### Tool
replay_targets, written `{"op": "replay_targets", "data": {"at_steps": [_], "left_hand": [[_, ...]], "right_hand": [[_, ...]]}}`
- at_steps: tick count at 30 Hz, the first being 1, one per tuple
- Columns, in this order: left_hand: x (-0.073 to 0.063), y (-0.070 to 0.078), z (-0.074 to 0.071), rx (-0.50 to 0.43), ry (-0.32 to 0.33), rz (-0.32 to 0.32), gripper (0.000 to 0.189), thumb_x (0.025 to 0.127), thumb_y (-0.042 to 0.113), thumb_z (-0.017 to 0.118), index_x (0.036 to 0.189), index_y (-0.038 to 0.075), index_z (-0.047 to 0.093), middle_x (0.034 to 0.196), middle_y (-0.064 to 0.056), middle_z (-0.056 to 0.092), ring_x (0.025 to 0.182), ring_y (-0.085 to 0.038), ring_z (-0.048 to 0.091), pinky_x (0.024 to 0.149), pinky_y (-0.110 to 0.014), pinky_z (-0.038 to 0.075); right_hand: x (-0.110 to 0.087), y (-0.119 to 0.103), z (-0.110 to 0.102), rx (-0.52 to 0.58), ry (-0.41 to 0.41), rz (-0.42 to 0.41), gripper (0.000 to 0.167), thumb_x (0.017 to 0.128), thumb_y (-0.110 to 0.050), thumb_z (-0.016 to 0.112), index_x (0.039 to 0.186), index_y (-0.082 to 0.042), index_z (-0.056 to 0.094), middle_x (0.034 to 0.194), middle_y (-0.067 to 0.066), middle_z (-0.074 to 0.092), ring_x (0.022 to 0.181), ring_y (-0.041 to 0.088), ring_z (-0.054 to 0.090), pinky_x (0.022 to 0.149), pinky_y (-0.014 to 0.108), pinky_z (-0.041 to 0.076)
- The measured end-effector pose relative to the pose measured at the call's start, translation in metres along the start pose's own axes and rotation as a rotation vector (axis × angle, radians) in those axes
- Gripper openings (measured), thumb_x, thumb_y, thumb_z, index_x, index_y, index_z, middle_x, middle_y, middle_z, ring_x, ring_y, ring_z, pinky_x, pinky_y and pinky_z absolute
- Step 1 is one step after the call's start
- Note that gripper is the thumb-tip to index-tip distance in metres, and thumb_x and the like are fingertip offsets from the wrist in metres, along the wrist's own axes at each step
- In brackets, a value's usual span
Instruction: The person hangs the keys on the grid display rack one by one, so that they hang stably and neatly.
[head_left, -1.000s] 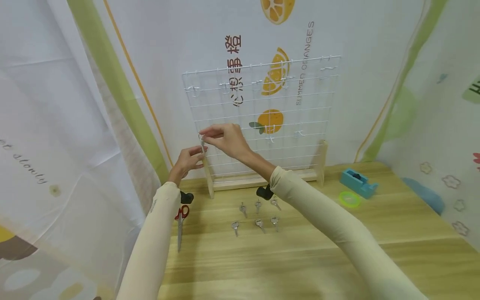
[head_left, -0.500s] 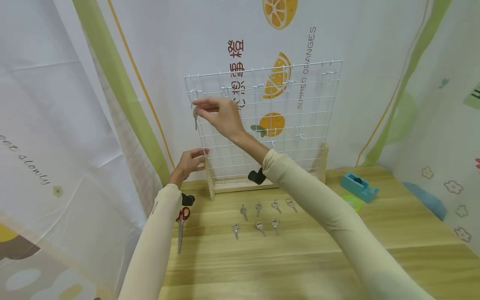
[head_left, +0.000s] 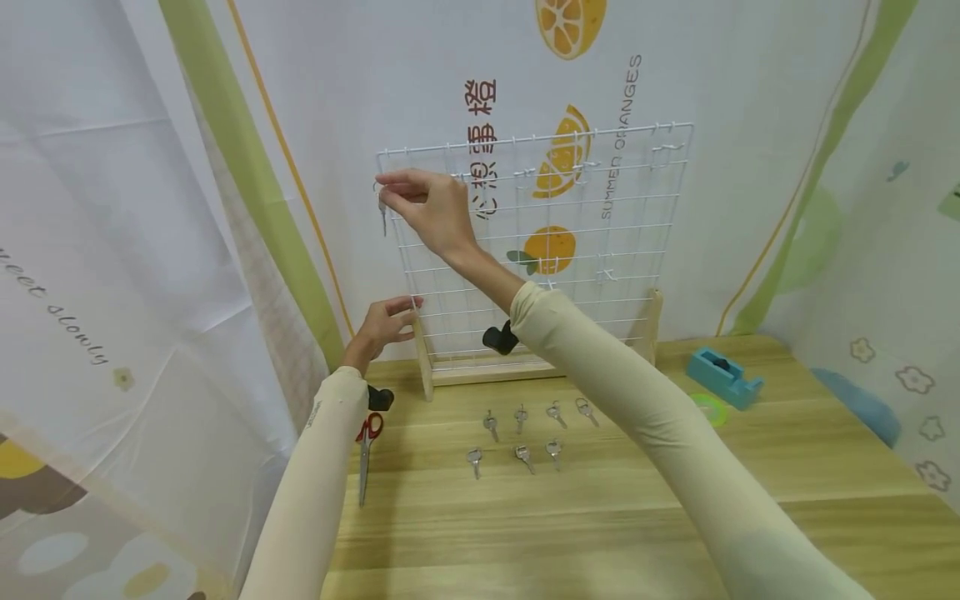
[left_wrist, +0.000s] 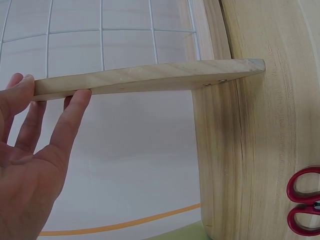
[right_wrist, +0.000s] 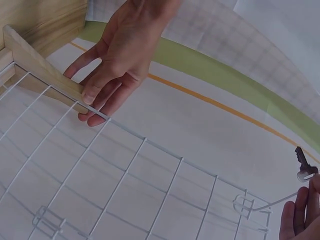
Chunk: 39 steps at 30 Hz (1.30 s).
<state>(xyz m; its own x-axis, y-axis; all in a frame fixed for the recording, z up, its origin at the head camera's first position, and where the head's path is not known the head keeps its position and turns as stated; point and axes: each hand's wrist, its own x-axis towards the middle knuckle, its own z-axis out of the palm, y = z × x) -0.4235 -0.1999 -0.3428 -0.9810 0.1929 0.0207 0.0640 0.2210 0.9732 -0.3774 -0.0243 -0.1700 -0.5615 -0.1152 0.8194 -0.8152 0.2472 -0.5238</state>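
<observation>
My left hand (head_left: 378, 327) grips the upper end of the wooden side post (left_wrist: 150, 75) of a stand, thumb on one face and fingers on the other. That stand carries a white wire grid (right_wrist: 181, 159). Near the grid's upper left corner, my right hand (head_left: 435, 212) pinches a silver key (head_left: 384, 218) by its ring end, blade hanging down. In the right wrist view, the key (right_wrist: 304, 165) is beside the tip of a white wire hook (right_wrist: 274, 203); whether the ring touches the hook is unclear. Several more keys (head_left: 522, 454) lie in two rows on the table.
Red-handled scissors (head_left: 365, 454) lie at the table's left. A blue tape dispenser (head_left: 723, 377) and a bright green tape roll (head_left: 708, 408) are at the right. Other white hooks (head_left: 667, 148) hang on the grid. A printed curtain (head_left: 750, 167) stands behind.
My right hand has risen with the key from the grid's lower left edge to near its upper left corner. The left hand keeps its place on the post.
</observation>
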Motion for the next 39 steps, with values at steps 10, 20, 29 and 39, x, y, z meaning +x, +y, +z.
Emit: {"op": "replay_targets", "data": {"at_steps": [10, 20, 29, 39], "left_hand": [[0.002, 0.001, 0.001, 0.014, -0.001, 0.014, 0.039, 0.107, 0.004, 0.056, 0.146, -0.001, 0.058, 0.159, -0.017, 0.046, 0.144, -0.033, 0.046, 0.105, -0.049, 0.055], [0.001, -0.003, 0.001, 0.009, -0.002, 0.009, 0.039, 0.107, 0.005, 0.058, 0.146, 0.000, 0.058, 0.159, -0.016, 0.045, 0.144, -0.032, 0.047, 0.104, -0.047, 0.056], [-0.001, -0.004, 0.000, 0.015, -0.003, 0.017, 0.039, 0.107, 0.004, 0.057, 0.146, 0.000, 0.058, 0.159, -0.016, 0.045, 0.144, -0.033, 0.047, 0.104, -0.047, 0.056], [0.000, -0.004, -0.001, 0.019, 0.005, 0.007, 0.040, 0.108, 0.005, 0.056, 0.148, 0.001, 0.057, 0.161, -0.015, 0.043, 0.145, -0.032, 0.045, 0.105, -0.046, 0.056]], "right_hand": [[0.003, 0.007, -0.002, -0.002, 0.039, 0.032, 0.020, 0.094, -0.008, 0.079, 0.113, -0.004, 0.080, 0.104, 0.010, 0.080, 0.092, 0.016, 0.077, 0.082, 0.016, 0.061], [0.002, 0.019, 0.001, -0.094, 0.002, 0.079, 0.026, 0.096, -0.006, 0.076, 0.122, -0.003, 0.077, 0.105, 0.010, 0.079, 0.095, 0.017, 0.076, 0.083, 0.014, 0.059], [0.002, 0.023, -0.002, -0.121, -0.081, 0.118, 0.035, 0.096, 0.000, 0.072, 0.131, -0.002, 0.071, 0.118, 0.012, 0.076, 0.105, 0.021, 0.073, 0.096, 0.020, 0.057], [-0.005, 0.027, -0.009, -0.135, -0.126, 0.134, 0.038, 0.099, -0.005, 0.072, 0.136, -0.003, 0.068, 0.124, 0.012, 0.074, 0.111, 0.020, 0.071, 0.101, 0.021, 0.055]]}}
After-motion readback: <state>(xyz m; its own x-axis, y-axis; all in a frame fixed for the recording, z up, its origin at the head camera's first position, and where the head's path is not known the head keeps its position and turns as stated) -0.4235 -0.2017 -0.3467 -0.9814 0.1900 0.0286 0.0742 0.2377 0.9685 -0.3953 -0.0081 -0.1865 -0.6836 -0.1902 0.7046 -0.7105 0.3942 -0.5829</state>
